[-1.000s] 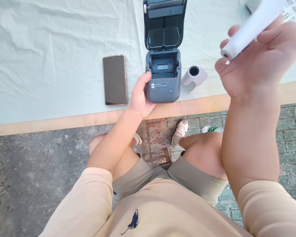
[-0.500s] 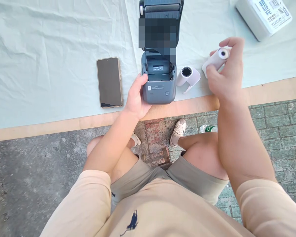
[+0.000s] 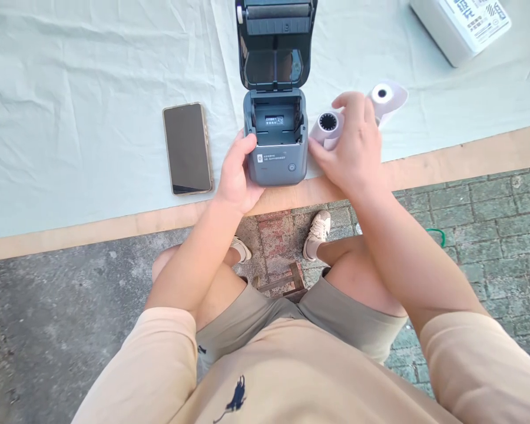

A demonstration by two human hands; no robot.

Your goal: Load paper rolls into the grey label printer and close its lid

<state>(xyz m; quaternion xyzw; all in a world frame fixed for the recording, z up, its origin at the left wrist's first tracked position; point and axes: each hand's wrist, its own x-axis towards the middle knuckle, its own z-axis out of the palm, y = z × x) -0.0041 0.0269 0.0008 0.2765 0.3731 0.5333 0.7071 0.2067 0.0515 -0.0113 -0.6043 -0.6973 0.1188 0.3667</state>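
A dark blue-grey label printer (image 3: 278, 165) stands near the table's front edge, its lid (image 3: 274, 59) raised and its paper bay bare inside. My left hand (image 3: 238, 174) grips the printer's left side, thumb on the front rim. To its right is a white paper roll with a black toothed core (image 3: 328, 122). My right hand (image 3: 355, 141) curls round that roll, thumb low on the left and index finger above; the palm hides part of it. Just beyond those fingers stands another white paper roll (image 3: 382, 94), with a small dark core and a loose paper end.
A phone (image 3: 188, 148) lies screen up left of the printer. At the back right sits a white box with printed labels (image 3: 463, 29). A pale cloth (image 3: 92, 118) covers the table, leaving a bare wooden strip (image 3: 92, 231) along the front edge.
My right hand has let go of the small-core roll, leaving it on the cloth, and moved left onto the black-core roll. My left hand keeps its hold on the printer.
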